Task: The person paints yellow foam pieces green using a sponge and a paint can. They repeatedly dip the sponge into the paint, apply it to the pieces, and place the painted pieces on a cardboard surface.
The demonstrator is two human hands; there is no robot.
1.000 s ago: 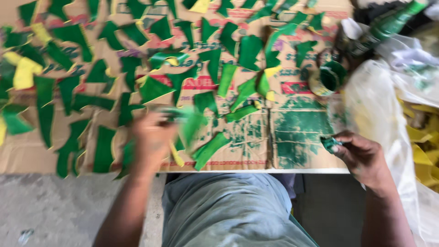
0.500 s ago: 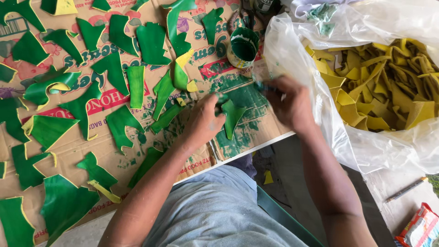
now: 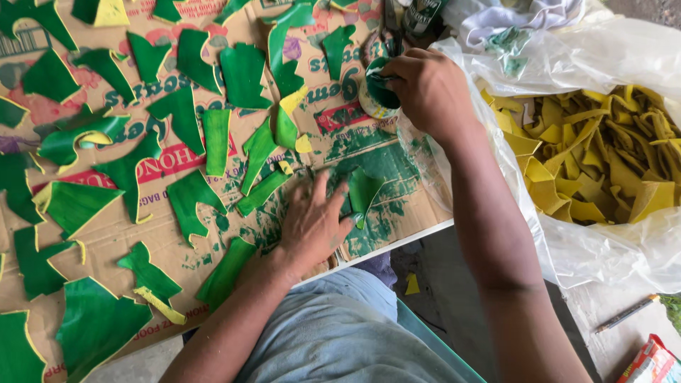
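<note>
My left hand (image 3: 312, 225) lies flat on the paint-smeared cardboard (image 3: 397, 213) with fingers spread, its fingertips touching a small curled green piece (image 3: 366, 190). My right hand (image 3: 425, 89) is further back, over a small round cup of green paint (image 3: 370, 99). Its fingers are pinched on a small paint-covered applicator that dips into the cup; the applicator is mostly hidden by the fingers.
Several green-painted, yellow-edged pieces (image 3: 186, 119) lie spread over the cardboard to the left. A clear plastic bag (image 3: 610, 248) full of yellow pieces (image 3: 603, 156) sits on the right. A pencil (image 3: 627, 313) and a packet (image 3: 652, 363) lie on the floor at lower right.
My right hand has left the small green piece and moved back to the paint cup. My left hand stays flat beside the piece. The view has swung left and up.
</note>
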